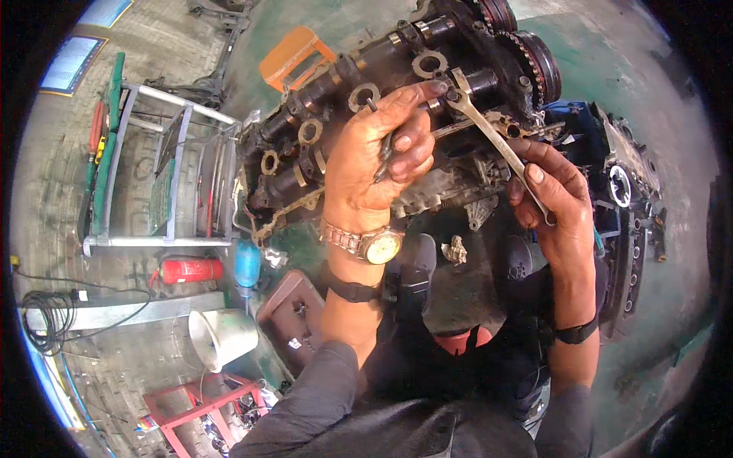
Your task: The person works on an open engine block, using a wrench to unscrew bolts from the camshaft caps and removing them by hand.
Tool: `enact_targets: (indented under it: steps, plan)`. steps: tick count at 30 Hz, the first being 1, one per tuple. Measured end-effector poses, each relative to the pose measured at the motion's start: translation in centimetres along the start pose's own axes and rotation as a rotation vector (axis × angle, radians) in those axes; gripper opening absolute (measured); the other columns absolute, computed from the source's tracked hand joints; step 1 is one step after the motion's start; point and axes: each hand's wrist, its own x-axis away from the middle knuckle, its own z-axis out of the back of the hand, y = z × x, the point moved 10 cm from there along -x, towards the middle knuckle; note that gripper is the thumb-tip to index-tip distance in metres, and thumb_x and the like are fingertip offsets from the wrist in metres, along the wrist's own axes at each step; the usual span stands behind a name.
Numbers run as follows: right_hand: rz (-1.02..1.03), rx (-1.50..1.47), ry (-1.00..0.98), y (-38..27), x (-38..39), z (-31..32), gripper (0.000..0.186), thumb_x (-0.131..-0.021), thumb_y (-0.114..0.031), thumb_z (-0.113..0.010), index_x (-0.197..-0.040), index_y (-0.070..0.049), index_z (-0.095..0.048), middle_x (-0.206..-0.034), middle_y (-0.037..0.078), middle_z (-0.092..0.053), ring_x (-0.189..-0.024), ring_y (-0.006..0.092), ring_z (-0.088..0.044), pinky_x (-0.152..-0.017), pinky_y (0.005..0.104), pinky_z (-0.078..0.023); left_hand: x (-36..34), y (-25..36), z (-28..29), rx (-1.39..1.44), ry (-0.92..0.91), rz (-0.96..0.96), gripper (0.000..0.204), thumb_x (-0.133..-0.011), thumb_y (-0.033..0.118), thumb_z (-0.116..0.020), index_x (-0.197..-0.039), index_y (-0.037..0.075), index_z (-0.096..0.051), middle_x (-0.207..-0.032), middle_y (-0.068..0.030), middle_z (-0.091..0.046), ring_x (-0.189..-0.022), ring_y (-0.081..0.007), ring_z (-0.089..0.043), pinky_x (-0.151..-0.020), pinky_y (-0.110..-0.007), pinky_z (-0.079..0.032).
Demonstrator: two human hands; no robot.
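My right hand (556, 185) grips a combination wrench (496, 137) by its lower end. The wrench's upper end is on the engine (450, 145), beside a dark shaft. My left hand (393, 141) is closed round a slim dark metal piece (385, 159), its kind mostly hidden by the fingers. The left index finger and thumb reach toward the wrench's upper end; whether they touch it, I cannot tell. In front of me the greasy engine shows camshafts (301, 179), several round metal rings (310, 131) standing along it, and toothed wheels (534, 65) at its far right end.
An orange stool (296, 55) stands beyond the engine. To the left are a metal rack (172, 243), a red fire extinguisher (191, 270), a white bucket (223, 338) and a brown tray (286, 313). More engine parts (630, 221) lie at the right. My shoes (416, 263) are below the engine.
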Motion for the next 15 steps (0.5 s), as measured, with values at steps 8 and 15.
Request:
enact_targets:
  steps: [8, 15]
  plan:
    - [-0.011, 0.005, -0.021, -0.1, 0.1, 0.0, 0.042, -0.089, -0.026, -0.062, -0.119, 0.003, -0.058, -0.072, 0.005, -0.061, -0.049, 0.0043, -0.046, -0.045, 0.0168, -0.036, -0.1, 0.9, -0.4, 0.124, -0.075, -0.056, 0.032, -0.100, 0.019, -0.046, -0.119, -0.006, -0.054, -0.059, 0.0025, -0.038, -0.044, -0.0076, -0.034, -0.039, -0.021, -0.028]
    - [-0.005, 0.034, -0.008, -0.2, 0.2, 0.0, 0.042, -0.089, -0.026, -0.063, -0.119, 0.003, -0.058, -0.071, 0.005, -0.060, -0.048, 0.0050, -0.046, -0.044, 0.0172, -0.036, 1.3, 4.7, -0.1, 0.192, -0.084, -0.337, 0.025, -0.102, 0.019, -0.042, -0.111, -0.001, -0.053, -0.060, 0.0009, -0.038, -0.046, -0.0099, -0.035, -0.043, -0.025, -0.031]
